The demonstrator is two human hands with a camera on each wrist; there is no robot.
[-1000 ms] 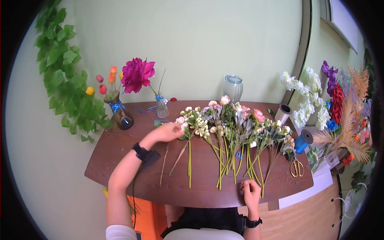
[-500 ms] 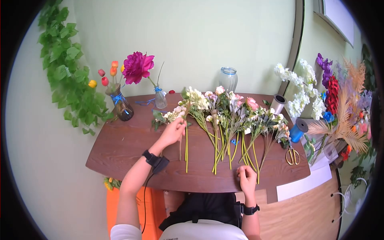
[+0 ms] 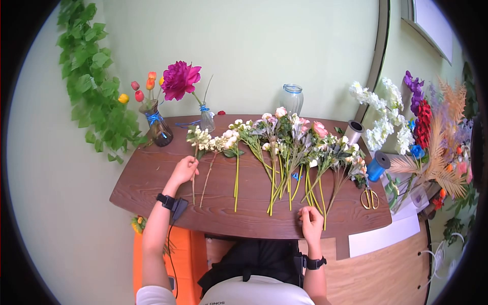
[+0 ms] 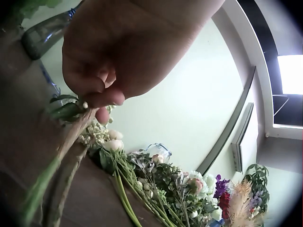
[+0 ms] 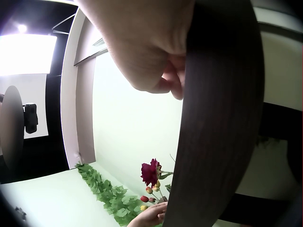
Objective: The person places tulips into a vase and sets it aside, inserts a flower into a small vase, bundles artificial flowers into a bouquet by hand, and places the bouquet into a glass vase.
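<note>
My left hand [image 3: 184, 171] pinches the brown stem of a cream blossom spray [image 3: 200, 136] at the left end of a flower row. In the left wrist view, thumb and fingertips of the left hand [image 4: 123, 52] close around that stem [image 4: 71, 135], which turns green toward its lower end. Just right of it lies a second brown-stemmed spray with whitish blooms [image 3: 230, 138]. The right hand [image 3: 311, 222] rests at the table's front edge, fingers loosely curled and holding nothing, near the green stem ends [image 3: 324, 216].
Pink roses [image 3: 319, 129] and other flowers fill the table's [image 3: 152, 178] middle. Behind stand a tulip vase [image 3: 160, 131], a small vase [image 3: 207, 121] with a magenta bloom and a glass jar [image 3: 292, 99]. Ribbon spools [image 3: 378, 166] and scissors [image 3: 369, 198] are at right.
The left hand took a cream spray from among the flowers and moved it left, where it now lies beside the other brown-stemmed spray. The right hand has stayed at the table edge.
</note>
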